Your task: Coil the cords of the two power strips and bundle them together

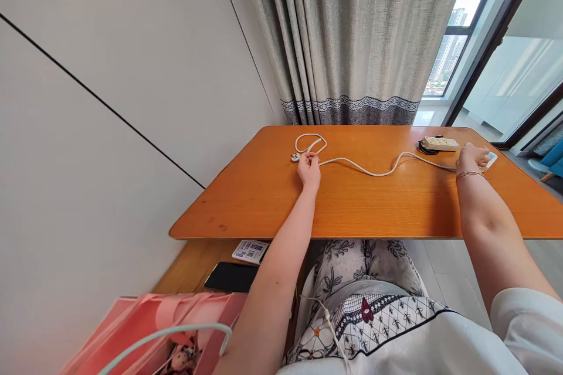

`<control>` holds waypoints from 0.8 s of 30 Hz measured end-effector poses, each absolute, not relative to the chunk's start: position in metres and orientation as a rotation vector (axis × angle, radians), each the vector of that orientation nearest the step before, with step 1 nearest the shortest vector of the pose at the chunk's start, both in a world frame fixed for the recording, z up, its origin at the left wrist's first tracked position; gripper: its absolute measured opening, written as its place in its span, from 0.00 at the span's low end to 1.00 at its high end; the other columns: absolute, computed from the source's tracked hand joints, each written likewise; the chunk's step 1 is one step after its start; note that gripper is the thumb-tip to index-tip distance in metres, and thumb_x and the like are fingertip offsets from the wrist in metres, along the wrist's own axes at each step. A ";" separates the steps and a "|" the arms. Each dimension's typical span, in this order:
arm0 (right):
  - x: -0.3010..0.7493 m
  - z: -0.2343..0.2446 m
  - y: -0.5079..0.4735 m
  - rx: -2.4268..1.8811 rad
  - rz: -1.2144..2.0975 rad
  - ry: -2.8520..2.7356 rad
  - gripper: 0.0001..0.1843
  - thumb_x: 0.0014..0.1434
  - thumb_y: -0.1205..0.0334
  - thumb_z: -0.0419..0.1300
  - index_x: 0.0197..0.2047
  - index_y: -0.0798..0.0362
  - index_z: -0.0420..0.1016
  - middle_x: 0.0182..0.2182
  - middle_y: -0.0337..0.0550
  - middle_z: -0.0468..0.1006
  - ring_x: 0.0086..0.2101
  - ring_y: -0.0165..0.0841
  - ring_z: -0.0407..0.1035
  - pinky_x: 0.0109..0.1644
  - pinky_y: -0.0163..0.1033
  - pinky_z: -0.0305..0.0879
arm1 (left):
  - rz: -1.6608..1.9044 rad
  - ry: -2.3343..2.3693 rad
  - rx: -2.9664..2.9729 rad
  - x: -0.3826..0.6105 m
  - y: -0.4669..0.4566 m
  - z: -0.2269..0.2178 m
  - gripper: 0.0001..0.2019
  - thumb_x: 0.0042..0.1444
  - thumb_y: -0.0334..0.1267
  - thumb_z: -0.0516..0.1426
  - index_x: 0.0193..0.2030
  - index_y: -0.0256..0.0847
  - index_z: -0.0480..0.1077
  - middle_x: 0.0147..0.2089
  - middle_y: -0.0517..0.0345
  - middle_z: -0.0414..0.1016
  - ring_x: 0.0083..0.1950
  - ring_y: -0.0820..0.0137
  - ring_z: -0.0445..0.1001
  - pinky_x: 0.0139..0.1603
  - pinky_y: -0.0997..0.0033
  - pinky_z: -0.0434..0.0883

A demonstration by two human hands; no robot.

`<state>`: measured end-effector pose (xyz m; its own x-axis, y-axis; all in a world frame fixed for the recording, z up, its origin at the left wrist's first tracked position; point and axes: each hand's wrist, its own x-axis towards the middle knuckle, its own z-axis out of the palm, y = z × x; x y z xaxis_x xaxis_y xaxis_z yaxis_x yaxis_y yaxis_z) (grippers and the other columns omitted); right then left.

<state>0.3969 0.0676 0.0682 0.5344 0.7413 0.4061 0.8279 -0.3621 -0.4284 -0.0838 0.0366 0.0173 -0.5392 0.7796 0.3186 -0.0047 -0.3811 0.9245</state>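
A white cable [365, 169] lies across the orange wooden table [352, 205]. My left hand [309, 167] is closed on the cable near its plug end [295, 157], beside a small loop [310, 143] of the cable. My right hand [471, 157] is closed around the white block [490, 159] at the cable's other end, at the table's right side. A gold bangle circles my right wrist. A beige power strip [440, 143] lies just behind my right hand on a black coiled cord [426, 150].
A grey curtain [352, 35] hangs behind the table, with a window [453, 41] to the right. A pale wall stands on the left. Below the table's near edge are a black phone [231, 276], a printed card [250, 251] and a pink bag [153, 334].
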 end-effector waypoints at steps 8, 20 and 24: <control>0.367 0.060 0.094 -2.280 -0.098 -1.671 0.32 0.58 0.70 0.56 0.67 0.60 0.64 0.62 0.62 0.69 0.63 0.49 0.59 0.65 0.50 0.58 | 1.826 1.339 1.278 -0.076 0.031 0.017 0.03 0.51 0.30 0.57 0.31 0.42 0.68 0.28 0.62 0.69 0.28 0.74 0.68 0.32 0.74 0.64; 0.362 0.056 0.127 -2.262 -0.188 -2.042 0.27 0.62 0.69 0.49 0.64 0.64 0.66 0.61 0.68 0.70 0.61 0.49 0.62 0.63 0.53 0.57 | 1.623 1.275 1.553 -0.054 0.020 0.019 0.03 0.52 0.29 0.59 0.30 0.41 0.70 0.28 0.61 0.71 0.27 0.73 0.67 0.30 0.74 0.64; 0.363 0.057 0.125 -2.267 -0.199 -2.059 0.27 0.59 0.69 0.52 0.62 0.64 0.69 0.58 0.71 0.70 0.58 0.52 0.64 0.61 0.57 0.59 | 1.587 1.284 1.574 -0.052 0.018 0.020 0.04 0.52 0.28 0.57 0.31 0.41 0.70 0.28 0.61 0.71 0.28 0.73 0.68 0.31 0.73 0.64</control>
<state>0.3631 0.1254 0.0569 0.0922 0.9852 0.1444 0.9946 -0.0979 0.0331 -0.0524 0.0183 0.0196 -0.1570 0.8904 0.4272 0.2316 -0.3873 0.8924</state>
